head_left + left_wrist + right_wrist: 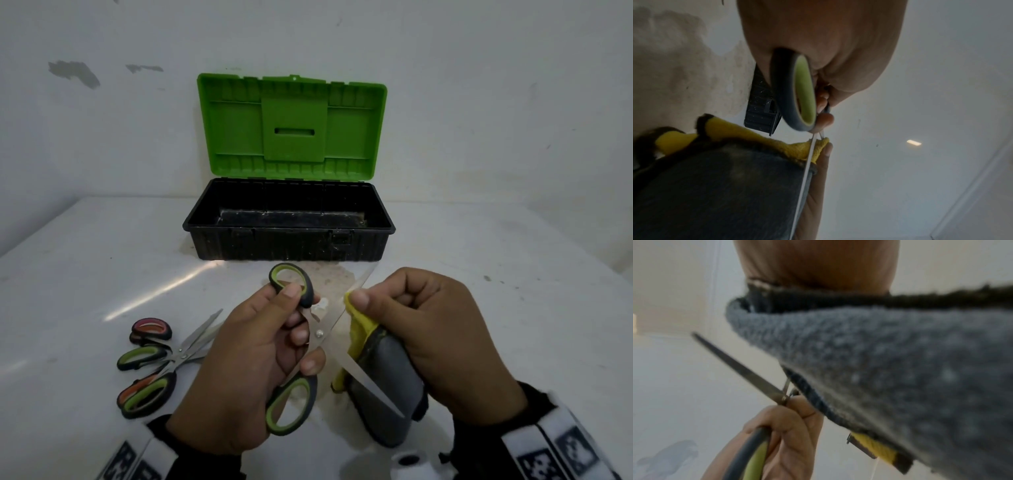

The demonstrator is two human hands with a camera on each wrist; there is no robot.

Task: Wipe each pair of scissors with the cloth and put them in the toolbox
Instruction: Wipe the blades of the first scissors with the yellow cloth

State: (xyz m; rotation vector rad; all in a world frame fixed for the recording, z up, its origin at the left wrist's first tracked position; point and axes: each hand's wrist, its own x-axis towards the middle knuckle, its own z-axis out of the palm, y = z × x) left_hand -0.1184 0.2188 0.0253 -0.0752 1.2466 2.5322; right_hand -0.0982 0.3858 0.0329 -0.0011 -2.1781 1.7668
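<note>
Wiping the first open scissors, box waiting behind.

The white counter (102, 274) meets a scuffed white wall; the open toolbox (289, 236) stands bare at the back, three more pairs (150, 363) lying at left. The left hand (239, 370) grips the scissors (317, 337) by the handles, blades spread. The right hand (424, 329) pinches the cloth (380, 377) on the far blade: best drawn from pivot to tip, away from the edge.

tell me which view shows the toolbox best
The head view: the whole toolbox shows, green lid up, black tray open behind the hands. The left wrist view catches only a dark ribbed corner behind the scissors handle; the right wrist view shows none of it.
</note>
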